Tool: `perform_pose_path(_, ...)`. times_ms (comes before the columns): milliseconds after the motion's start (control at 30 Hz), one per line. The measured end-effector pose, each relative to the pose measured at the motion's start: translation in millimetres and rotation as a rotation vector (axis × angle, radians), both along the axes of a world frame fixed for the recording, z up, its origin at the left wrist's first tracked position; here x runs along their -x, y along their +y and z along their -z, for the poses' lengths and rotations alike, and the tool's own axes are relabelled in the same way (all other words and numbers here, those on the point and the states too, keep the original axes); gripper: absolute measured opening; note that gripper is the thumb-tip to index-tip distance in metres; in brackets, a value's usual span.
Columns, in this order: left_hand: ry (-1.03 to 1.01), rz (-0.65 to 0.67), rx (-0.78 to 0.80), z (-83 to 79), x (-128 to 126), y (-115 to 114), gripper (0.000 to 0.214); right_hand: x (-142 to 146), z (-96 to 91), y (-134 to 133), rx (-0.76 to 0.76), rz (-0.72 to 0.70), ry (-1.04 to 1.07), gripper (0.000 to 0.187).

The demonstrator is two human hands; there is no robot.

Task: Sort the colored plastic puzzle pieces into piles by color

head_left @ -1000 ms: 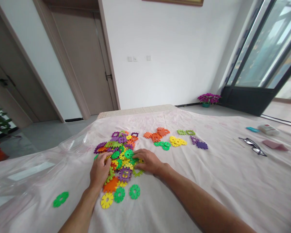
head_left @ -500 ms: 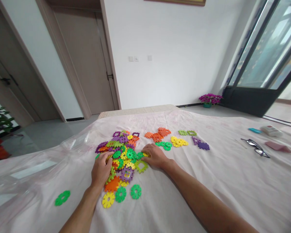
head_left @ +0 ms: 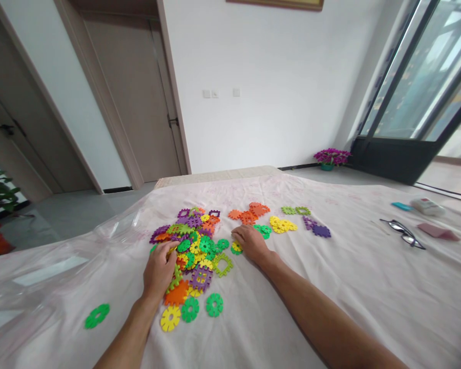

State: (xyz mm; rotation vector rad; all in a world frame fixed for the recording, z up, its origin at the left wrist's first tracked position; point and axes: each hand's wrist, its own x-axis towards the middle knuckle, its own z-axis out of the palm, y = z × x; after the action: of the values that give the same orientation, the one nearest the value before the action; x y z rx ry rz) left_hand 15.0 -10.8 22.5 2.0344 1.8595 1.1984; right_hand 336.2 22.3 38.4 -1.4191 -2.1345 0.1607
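Well left of the left hand [head_left: 159,269], a green notched disc [head_left: 97,316] lies on the pale cloth [head_left: 249,318]; that hand's grip curls over the near-left side of the heap of coloured notched pieces [head_left: 194,246], though I can't tell whether it pinches any. Yellow and green discs [head_left: 236,248] sit under the bent fingertips of the right hand [head_left: 252,243], its hold unclear, with yellow pieces [head_left: 282,224] farther right.

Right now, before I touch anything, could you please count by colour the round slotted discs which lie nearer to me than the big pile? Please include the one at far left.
Yellow slotted disc: 1
Green slotted discs: 3 (two side by side, one at far left)
Total: 4
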Motion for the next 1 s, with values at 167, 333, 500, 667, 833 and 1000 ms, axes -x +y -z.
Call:
perform_pose_path(167, 0.009, 0.016, 0.003, 1.4, 0.9, 1.2, 0.033, -13.8, 6.2, 9.3, -0.010, 0.161, 0.143, 0.025)
perform_pose_path(333, 0.002, 0.009, -0.007, 0.9, 0.8, 1.2, 0.032, -37.1, 5.9, 18.6, -0.073, 0.321, 0.236, 0.025)
perform_pose_path(500, 0.001, 0.001, -0.008, -0.3, 0.1, 0.5, 0.033, -70.5, -0.9, 21.9, -0.157, 0.570, 0.247, 0.029)
perform_pose_path(667, 0.002, 0.000, 0.003, -0.2, 0.0, 0.1, 0.033, -76.2, -5.4, 20.3, -0.285, 0.558, 0.198, 0.027)
perform_pose_path(833, -0.002, 0.008, -0.002, -1.4, -0.5, -0.8, 0.032, -44.7, -7.2, 13.1, -0.025, 0.076, 0.204, 0.019)
perform_pose_path(1000, 0.005, 0.009, 0.003, -1.1, -0.6, -0.4, 0.033, -26.2, -12.0, 2.9, 0.132, -0.140, 0.039, 0.026)
